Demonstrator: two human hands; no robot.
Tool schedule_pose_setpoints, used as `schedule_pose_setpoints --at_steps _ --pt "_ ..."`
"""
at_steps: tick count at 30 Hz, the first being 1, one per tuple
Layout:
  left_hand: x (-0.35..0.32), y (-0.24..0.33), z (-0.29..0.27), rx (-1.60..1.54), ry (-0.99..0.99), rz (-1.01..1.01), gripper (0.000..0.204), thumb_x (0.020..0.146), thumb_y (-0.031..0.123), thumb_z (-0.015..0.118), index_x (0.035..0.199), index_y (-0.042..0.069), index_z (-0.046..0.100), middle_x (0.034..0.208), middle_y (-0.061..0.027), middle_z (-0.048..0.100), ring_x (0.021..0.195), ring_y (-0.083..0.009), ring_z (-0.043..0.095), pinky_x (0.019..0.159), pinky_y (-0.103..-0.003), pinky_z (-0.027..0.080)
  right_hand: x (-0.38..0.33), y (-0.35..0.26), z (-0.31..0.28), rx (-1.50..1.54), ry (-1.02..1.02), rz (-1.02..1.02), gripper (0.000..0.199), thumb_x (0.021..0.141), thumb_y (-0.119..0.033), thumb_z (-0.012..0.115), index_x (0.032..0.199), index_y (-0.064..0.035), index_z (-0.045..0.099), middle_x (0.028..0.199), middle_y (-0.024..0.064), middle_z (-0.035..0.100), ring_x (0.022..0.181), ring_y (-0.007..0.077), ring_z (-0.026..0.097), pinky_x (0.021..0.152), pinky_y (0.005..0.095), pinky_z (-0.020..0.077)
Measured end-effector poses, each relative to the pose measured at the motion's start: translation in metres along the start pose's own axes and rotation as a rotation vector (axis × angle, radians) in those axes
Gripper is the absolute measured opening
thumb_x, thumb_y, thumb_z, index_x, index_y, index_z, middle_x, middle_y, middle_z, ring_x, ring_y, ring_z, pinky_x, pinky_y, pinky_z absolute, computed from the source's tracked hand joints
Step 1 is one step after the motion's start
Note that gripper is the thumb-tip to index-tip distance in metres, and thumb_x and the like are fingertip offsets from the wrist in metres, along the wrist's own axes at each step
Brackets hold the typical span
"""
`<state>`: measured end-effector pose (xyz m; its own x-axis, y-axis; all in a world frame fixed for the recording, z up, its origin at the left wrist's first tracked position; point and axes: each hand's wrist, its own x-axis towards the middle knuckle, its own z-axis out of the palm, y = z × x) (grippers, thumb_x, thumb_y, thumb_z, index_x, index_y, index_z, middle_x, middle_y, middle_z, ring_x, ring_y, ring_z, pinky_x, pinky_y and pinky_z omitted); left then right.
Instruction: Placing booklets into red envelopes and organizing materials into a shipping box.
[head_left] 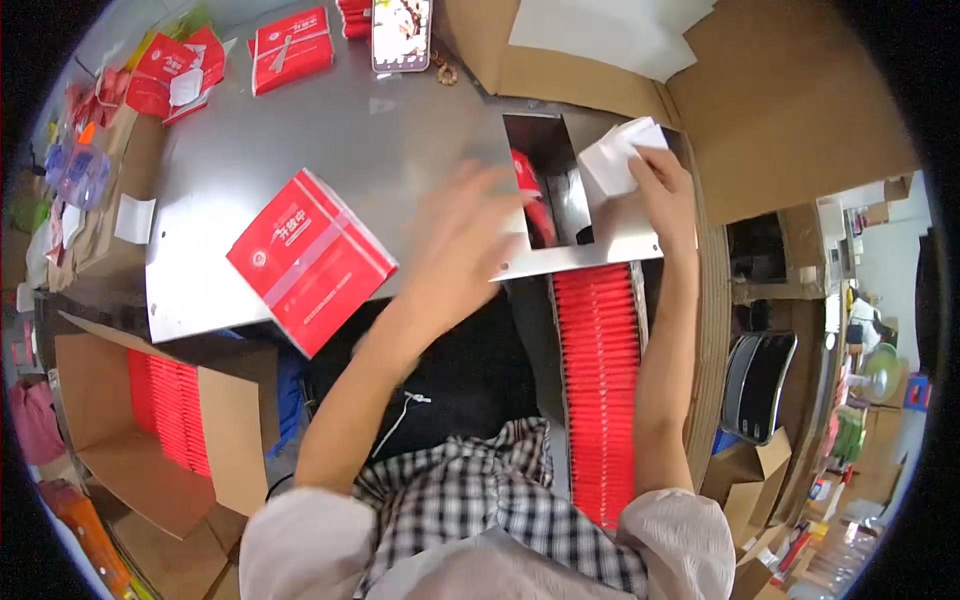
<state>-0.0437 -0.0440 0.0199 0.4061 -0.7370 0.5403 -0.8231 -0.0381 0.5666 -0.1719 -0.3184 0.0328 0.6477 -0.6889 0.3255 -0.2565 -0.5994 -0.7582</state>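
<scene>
My right hand [668,200] is at the right end of the metal table [230,165], its fingers pinched on a small stack of white paper slips [612,165]. My left hand [462,235] is smeared by motion over the table's front edge, beside a rectangular cutout [573,205]. Whether it holds anything is unclear. Something red and shiny [535,200] shows inside the cutout. To the left of my left hand, a flat red packet [310,265] with a pale band lies tilted, one corner past the front edge.
Red packets [290,52] and a lit phone [402,35] lie at the back, by a beaded bracelet [446,74]. A tall open carton [790,110] rises at right. Below the table are a long row of red packets [598,400] and an open carton [232,430] of more.
</scene>
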Motion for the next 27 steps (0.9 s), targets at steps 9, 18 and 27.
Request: schedule_pose_setpoints --at_steps 9,18,27 --pt "-0.044 -0.061 -0.060 0.572 0.009 -0.152 0.029 0.092 0.020 0.062 0.115 0.002 0.062 0.120 -0.0157 0.062 0.111 -0.0337 0.057 0.092 -0.048 0.046 0.007 -0.071 0.069 -0.445 0.483 -0.770 0.033 0.085 -0.004 0.064 0.118 -0.0089 0.062 0.100 0.0124 0.067 0.090 0.0347 0.063 0.084 0.0457 0.0466" --pt "0.006 -0.080 -0.042 0.374 -0.172 0.019 0.015 0.084 0.013 0.059 0.096 0.008 0.068 0.091 -0.0097 0.061 0.079 -0.0311 0.067 0.066 -0.042 0.054 -0.087 -0.095 0.129 -0.038 -0.430 -0.911 0.036 0.074 -0.003 0.066 0.108 -0.0135 0.072 0.111 0.0100 0.064 0.111 0.0265 0.060 0.107 0.0538 0.0337" --pt "-0.012 -0.041 -0.049 0.248 -0.135 0.093 0.033 0.080 0.020 0.075 0.110 0.007 0.069 0.097 -0.0113 0.060 0.094 -0.0310 0.056 0.078 -0.042 0.046 -0.030 -0.063 0.061 -0.312 -0.006 -0.141 0.023 0.086 -0.011 0.060 0.104 -0.0074 0.074 0.100 0.0107 0.073 0.095 0.0277 0.068 0.092 0.0444 0.0465"
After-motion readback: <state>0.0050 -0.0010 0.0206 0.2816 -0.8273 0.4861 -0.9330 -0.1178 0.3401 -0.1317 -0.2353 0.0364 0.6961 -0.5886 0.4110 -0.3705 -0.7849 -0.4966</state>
